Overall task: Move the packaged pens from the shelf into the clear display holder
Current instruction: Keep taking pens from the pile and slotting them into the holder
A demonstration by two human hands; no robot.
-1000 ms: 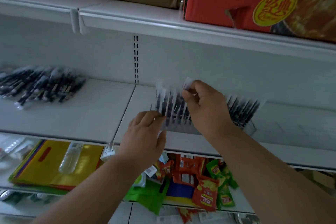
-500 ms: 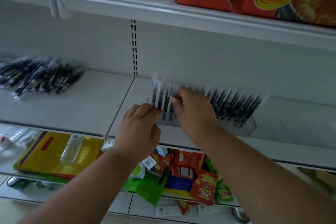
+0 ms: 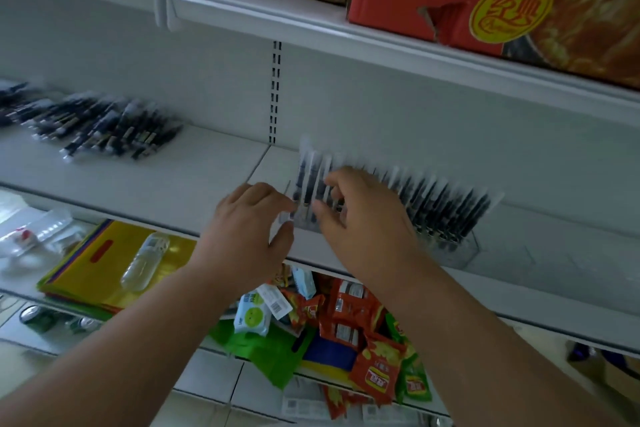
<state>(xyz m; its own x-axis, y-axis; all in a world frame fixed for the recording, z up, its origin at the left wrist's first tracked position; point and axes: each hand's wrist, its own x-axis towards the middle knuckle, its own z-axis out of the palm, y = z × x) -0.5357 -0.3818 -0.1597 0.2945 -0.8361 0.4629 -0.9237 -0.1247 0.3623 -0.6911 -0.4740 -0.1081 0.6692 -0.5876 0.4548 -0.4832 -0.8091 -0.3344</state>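
While both of your hands work at the left end of the clear display holder (image 3: pixel 453 248), note that most of its length is already filled: a row of packaged pens (image 3: pixel 443 208) stands upright in it, leaning slightly, from the left end to the right end. The holder sits on the middle shelf (image 3: pixel 194 184), right of the slotted upright in the back wall.

Your right hand (image 3: pixel 367 222) has its fingers curled over the pens at the left end of the row, apparently pinching or pressing the packages; motion blur prevents telling which. Your left hand (image 3: pixel 249 232) sits just beside it, fingers bent, with the fingertips touching the leftmost packages near their lower ends. Whether it grips one cannot be told.

Judged from this arrangement, the current step is seating or straightening pens just inserted.

Remaining work: a loose pile of packaged pens (image 3: pixel 97 128) lies flat on the same shelf, well apart to the left. These are not yet transferred. Expect little free room in the holder, so compact the row before adding more.
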